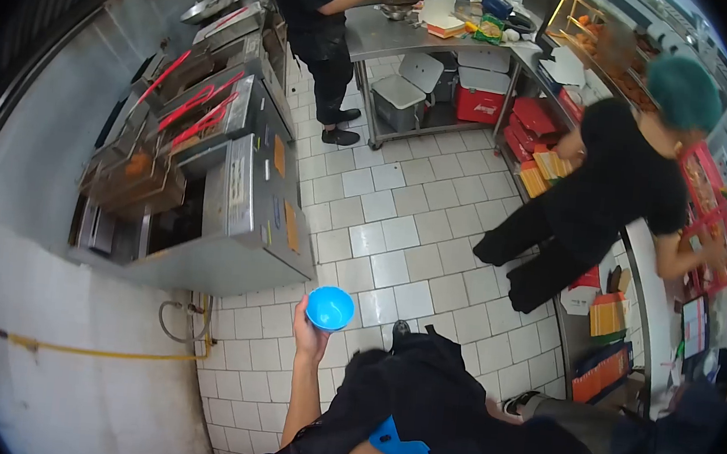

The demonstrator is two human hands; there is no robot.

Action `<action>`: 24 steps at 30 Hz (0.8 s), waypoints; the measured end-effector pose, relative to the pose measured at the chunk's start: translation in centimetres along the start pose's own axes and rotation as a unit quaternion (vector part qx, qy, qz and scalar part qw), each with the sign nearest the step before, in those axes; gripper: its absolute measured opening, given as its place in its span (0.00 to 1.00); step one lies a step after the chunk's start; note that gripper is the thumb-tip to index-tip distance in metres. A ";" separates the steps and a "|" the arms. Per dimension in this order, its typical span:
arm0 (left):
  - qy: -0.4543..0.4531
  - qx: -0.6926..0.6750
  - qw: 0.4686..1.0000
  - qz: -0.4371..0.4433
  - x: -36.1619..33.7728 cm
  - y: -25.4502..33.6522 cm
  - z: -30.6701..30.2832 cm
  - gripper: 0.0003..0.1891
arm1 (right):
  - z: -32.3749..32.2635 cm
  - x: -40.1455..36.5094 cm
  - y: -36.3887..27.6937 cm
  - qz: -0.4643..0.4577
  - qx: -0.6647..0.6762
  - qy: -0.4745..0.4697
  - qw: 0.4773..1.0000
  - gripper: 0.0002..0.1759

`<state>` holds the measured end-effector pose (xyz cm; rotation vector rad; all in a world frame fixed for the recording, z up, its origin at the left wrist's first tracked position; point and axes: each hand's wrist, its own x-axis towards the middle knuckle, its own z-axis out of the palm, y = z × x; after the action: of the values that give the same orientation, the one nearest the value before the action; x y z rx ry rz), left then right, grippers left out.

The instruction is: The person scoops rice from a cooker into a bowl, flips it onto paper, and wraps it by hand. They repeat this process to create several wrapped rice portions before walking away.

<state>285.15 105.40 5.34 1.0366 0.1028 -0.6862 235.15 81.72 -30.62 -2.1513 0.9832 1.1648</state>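
My left hand (310, 334) holds a light blue bowl (330, 309) low in front of me, over the tiled floor. The bowl's open side faces up, and its inside looks smooth, with a bright reflection. My fingers wrap round its left and lower side, partly hidden by it. My right hand is out of the frame; a patch of bare skin shows at the bottom edge beside my dark clothing.
Metal fryers (244, 194) with red-handled baskets line the left wall. A person in black (325, 39) stands at a steel table (373, 35) ahead. Another person with a green hair cover (622, 173) leans at the right counter. A yellow pipe (81, 347) runs along the wall.
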 end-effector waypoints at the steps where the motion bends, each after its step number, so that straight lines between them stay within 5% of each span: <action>1: -0.006 -0.009 1.000 -0.020 2.1 1.5 0.1 0.30 | -7.0 4.6 -2.8 -0.021 -0.031 0.036 0.999 0.20; 4: -0.034 -0.045 0.998 -0.037 9.6 6.3 2.5 0.33 | -33.9 16.4 -14.3 -0.083 0.016 0.229 0.970 0.16; 5: -0.055 -0.058 0.996 -0.036 12.7 7.9 3.3 0.34 | -42.3 16.0 -19.5 -0.123 0.124 0.408 0.896 0.18; 6: -0.054 -0.065 0.996 -0.032 16.5 8.9 3.5 0.34 | -51.1 17.4 -23.5 -0.132 0.204 0.320 0.916 0.22; 9: -0.029 -0.050 0.996 0.067 28.2 12.3 6.0 0.33 | -67.4 18.2 -34.7 -0.287 0.413 0.387 0.773 0.15; 12: 0.021 -0.101 0.984 0.142 41.8 16.5 10.1 0.29 | -75.1 20.6 -41.9 -0.295 0.515 0.290 0.751 0.12; 17: 0.145 -0.158 0.946 0.243 63.3 23.9 19.0 0.33 | -76.2 20.8 -46.3 -0.266 0.580 0.106 0.762 0.15; 19: 0.185 -0.153 0.932 0.272 69.1 27.0 21.4 0.34 | -76.4 20.2 -46.5 -0.221 0.607 0.117 0.754 0.15; 24: 0.064 -0.043 0.897 0.435 80.7 35.5 24.4 0.39 | -84.7 22.8 -48.1 -0.181 0.644 0.210 0.713 0.21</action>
<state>363.26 58.54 13.58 0.9202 -0.2127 0.2026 323.40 43.57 -2.88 -1.2471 0.9905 -0.3113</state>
